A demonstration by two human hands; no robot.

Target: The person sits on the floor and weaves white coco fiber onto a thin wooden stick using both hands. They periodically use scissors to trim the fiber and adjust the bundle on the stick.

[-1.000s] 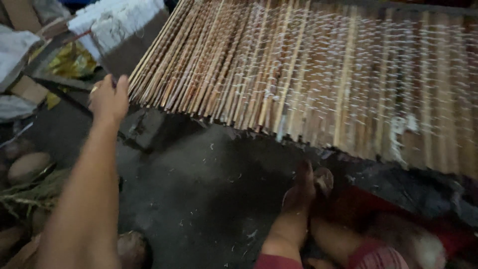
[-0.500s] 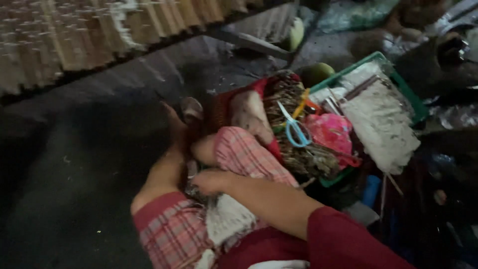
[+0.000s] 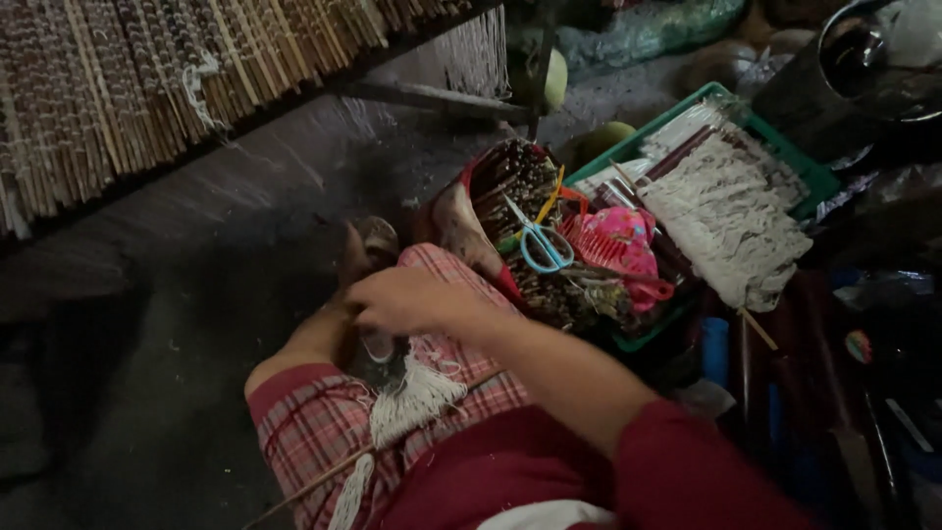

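Note:
My right hand point(image 3: 397, 299) reaches across my lap from a red sleeve, fingers curled down over my knee in checked pink cloth point(image 3: 304, 422). Just below the hand lie a dark object point(image 3: 368, 353) and a bundle of white thread point(image 3: 412, 397) tied along a thin stick point(image 3: 314, 481). Whether the fingers grip anything is hidden. My bare feet point(image 3: 368, 245) rest on the dark floor beyond the hand. My left hand is out of view.
A woven bamboo-slat mat point(image 3: 147, 88) spans the top left. To the right stands a green basket point(image 3: 785, 147) with white thread fringes point(image 3: 726, 216), blue-handled scissors point(image 3: 540, 245), pink cloth point(image 3: 618, 245) and a stick bundle point(image 3: 520, 182). A metal pot point(image 3: 873, 69) sits far right.
The view swung from the mat down and right to my lap. My left hand, earlier at the mat's edge, left view. My right hand shifted up over my knee.

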